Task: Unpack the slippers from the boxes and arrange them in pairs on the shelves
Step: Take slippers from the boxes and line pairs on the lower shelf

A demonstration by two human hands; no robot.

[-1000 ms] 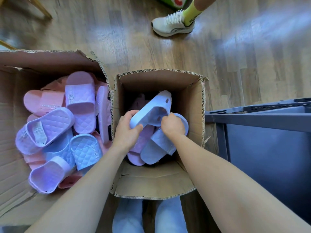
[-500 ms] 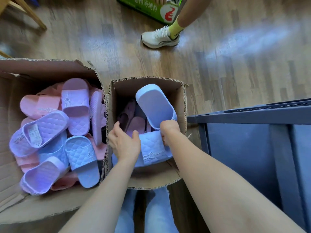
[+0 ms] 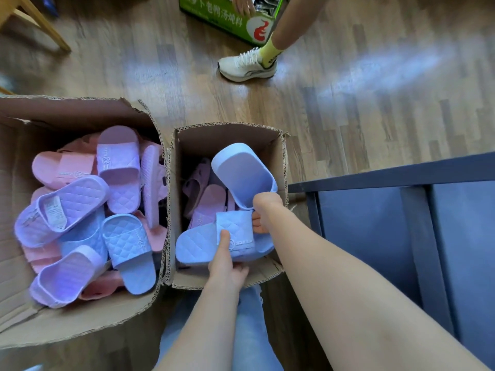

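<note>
- Since the earlier frame, the left hand [image 3: 227, 259] shifts to the near edge of the lower blue slipper [image 3: 198, 245], its thumb pinching the quilted strap.
- The right hand [image 3: 265, 210] curls round the upturned blue slipper [image 3: 241, 175]; both slippers sit over the small box [image 3: 233, 137], left of the shelf [image 3: 388, 174].
- Judged light, flexible foam and not fragile; the strap or sole edge should give the surest hold.

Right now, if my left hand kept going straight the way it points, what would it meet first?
Your left hand is gripping the lower blue slipper, so that comes first. Beyond it, probably the pink slippers in the small box, though depth is unclear.
</note>
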